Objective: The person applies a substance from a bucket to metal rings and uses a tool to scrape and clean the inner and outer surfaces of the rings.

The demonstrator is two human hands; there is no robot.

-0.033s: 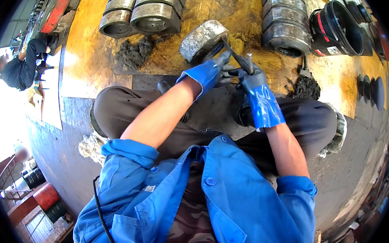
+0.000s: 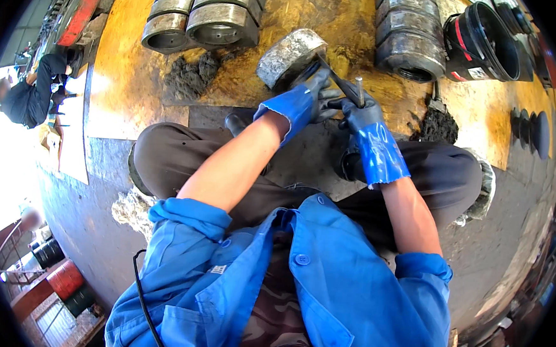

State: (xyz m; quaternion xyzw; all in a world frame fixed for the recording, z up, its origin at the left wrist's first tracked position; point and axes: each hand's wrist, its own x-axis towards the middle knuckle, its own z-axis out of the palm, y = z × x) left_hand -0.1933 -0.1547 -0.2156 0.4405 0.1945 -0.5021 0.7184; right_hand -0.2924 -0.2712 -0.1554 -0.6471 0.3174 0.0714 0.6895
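Note:
A thick metal ring [image 2: 288, 58] with a scuffed, silvery outside stands tilted on the stained wooden board, its opening toward me. My left hand [image 2: 315, 99], in a blue and black glove, is close below the ring, its fingers apart. Whether it touches the ring I cannot tell. My right hand [image 2: 362, 112], gloved the same way, grips a dark, narrow scraper-like tool [image 2: 341, 82]. The tool's far end reaches the ring's right edge. A short metal rod [image 2: 359, 86] sticks up at my right fist; whether it belongs to the tool is unclear.
Stacked metal rings [image 2: 220, 27] stand at the back left, with another stack [image 2: 411, 54] right of centre. Dark, sticky-looking clumps [image 2: 193, 76] lie on the board [image 2: 130, 94]. A grease-covered brush [image 2: 439, 123] and black bucket [image 2: 483, 43] are at right. Another person [image 2: 31, 95] sits far left.
Both hands have shifted very slightly, the left a little to the right. The ring and the tool's far end stay almost where they were.

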